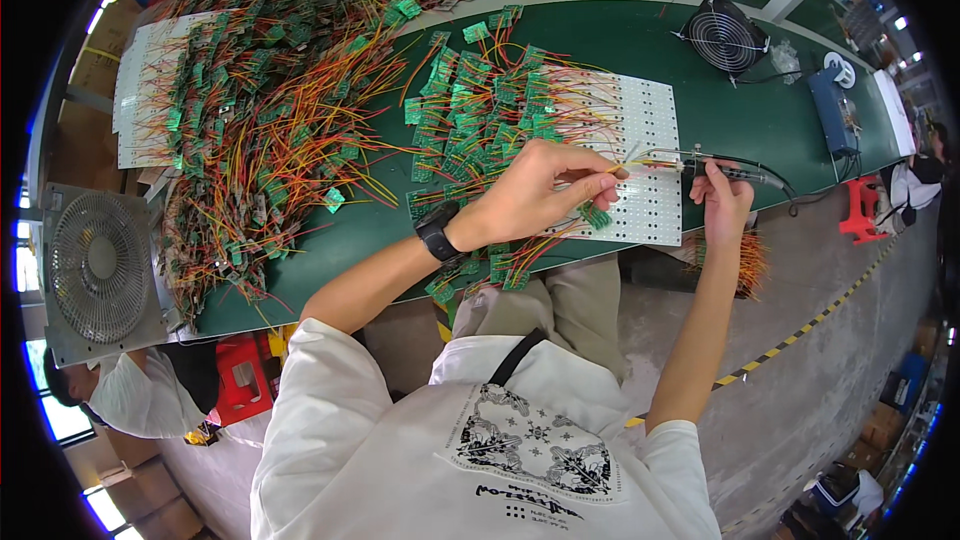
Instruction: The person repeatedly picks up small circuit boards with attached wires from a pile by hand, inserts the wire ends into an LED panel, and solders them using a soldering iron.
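Observation:
My left hand (548, 190) is closed in a pinch over the white perforated board (655, 215), thumb and forefinger on thin wires. A small green circuit board (597, 216) hangs just below that hand. In my right hand (724, 202) is a black-handled soldering iron (708, 170), its tip pointing left toward the pinched wires. A dark cable runs from it to the right. Rows of green circuit boards (465, 120) lie left of the perforated board, their red and yellow wires reaching onto it. Whether wire and tip touch is too small to tell.
A large heap of wired circuit boards (300, 130) covers the table's left part, beside another perforated board (145, 90). A black fan (724, 38) and a blue box (833, 110) with a spool stand right. A grey fan (100, 265) and another person (150, 395) are at left.

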Tool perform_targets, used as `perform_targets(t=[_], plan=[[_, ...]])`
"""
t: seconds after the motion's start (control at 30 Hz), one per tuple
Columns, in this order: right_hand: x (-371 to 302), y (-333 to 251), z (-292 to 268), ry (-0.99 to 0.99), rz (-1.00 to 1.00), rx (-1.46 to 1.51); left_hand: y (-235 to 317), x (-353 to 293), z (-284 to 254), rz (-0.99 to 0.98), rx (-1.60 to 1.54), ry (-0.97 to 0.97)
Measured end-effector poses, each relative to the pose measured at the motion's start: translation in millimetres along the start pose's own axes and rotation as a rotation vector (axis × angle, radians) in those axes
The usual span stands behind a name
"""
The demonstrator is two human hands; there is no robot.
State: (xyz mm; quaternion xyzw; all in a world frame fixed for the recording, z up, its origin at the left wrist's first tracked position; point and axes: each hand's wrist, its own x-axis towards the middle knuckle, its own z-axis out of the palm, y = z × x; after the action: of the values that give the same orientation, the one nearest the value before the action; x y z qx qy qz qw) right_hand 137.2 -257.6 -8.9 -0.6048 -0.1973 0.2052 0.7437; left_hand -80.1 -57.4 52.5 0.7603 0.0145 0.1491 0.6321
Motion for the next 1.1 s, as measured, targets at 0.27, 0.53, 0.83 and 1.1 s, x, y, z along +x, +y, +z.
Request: perform_targets(t=[0.27, 0.53, 0.83, 1.1], plan=[[1, 1, -4, -0.003, -0.011, -0.018, -27, 13, 4, 0.181, 0.511, -0.108], [-1, 1, -1, -0.019, -0.041, 0.007, -38, 3, 11, 0.221, 0.771, -0.007], [2, 5, -8, -0.066, -0.036, -0.017, -23, 4, 11, 0.203, 0.682, -0.05], [2, 4, -4, -0.005, -0.103, 0.056, -28, 9, 23, 0.033, 0.48, 0.093]])
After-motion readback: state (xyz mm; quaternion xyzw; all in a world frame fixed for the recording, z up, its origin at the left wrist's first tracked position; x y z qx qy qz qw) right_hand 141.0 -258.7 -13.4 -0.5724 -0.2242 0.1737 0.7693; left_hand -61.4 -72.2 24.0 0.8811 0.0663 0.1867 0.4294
